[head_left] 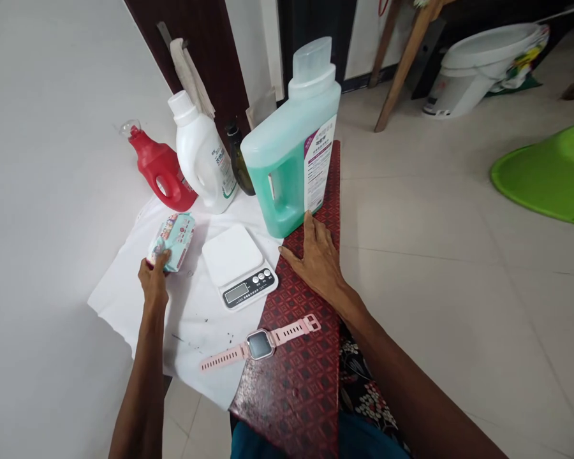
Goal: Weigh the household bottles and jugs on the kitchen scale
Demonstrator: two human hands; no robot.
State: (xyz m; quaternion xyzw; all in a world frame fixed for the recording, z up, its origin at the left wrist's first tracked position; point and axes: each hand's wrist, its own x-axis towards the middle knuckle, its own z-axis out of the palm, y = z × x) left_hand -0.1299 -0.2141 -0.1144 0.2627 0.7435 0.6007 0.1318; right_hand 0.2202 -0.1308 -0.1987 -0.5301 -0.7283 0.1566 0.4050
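My left hand (154, 273) grips the near end of a teal and white wipes packet (178, 241) at the left of the table, thumb on top. My right hand (317, 255) rests with fingers spread on the red patterned tabletop, its fingertips by the base of a large green detergent jug (287, 172). Between my hands lies a white kitchen scale (234, 255) with nothing on its plate; its display looks blank. Closer to me, a pink-strapped smartwatch (259, 345) lies stretched out, face up.
A red bottle (165, 169), a white detergent bottle (203, 153) and a dark pump bottle (239, 159) stand along the back. White cloth (196, 319) covers the table's left side. On the floor at right are a white bucket (478, 70) and a bright green object (550, 172).
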